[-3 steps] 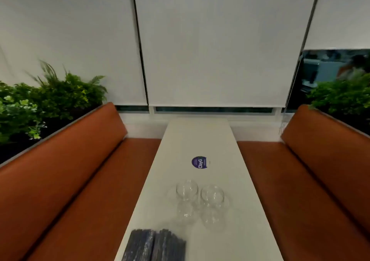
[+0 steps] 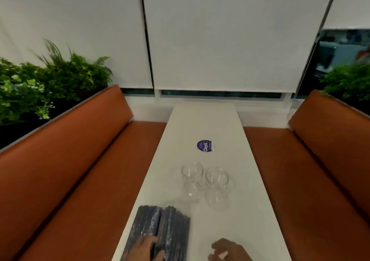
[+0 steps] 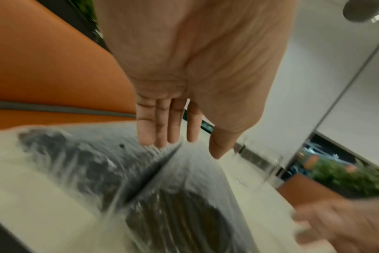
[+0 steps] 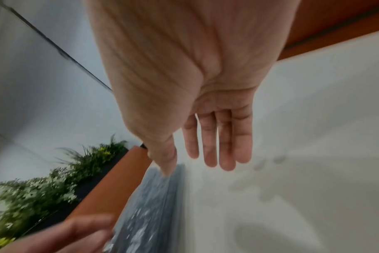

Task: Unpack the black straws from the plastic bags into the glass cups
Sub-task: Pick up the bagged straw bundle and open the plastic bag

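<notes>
Two clear plastic bags of black straws [image 2: 160,228] lie side by side at the near left of the white table [image 2: 204,120]. Two empty glass cups [image 2: 192,173] [image 2: 217,177] stand upright just beyond them, mid-table. My left hand [image 2: 149,248] hovers over the near ends of the bags with fingers straight, holding nothing; the left wrist view shows it [image 3: 173,133] above the gap between the bags [image 3: 110,171]. My right hand [image 2: 228,249] is over bare table to the right of the bags, fingers straight [image 4: 218,154], empty.
A round purple sticker [image 2: 204,146] sits on the table past the cups. Orange bench seats [image 2: 80,160] [image 2: 320,160] flank the table, with green plants [image 2: 40,84] behind the backrests. White blinds cover the window at the far end.
Both hands have come into the head view at the bottom edge. The bags and cups sit lower in view as the camera tilted.
</notes>
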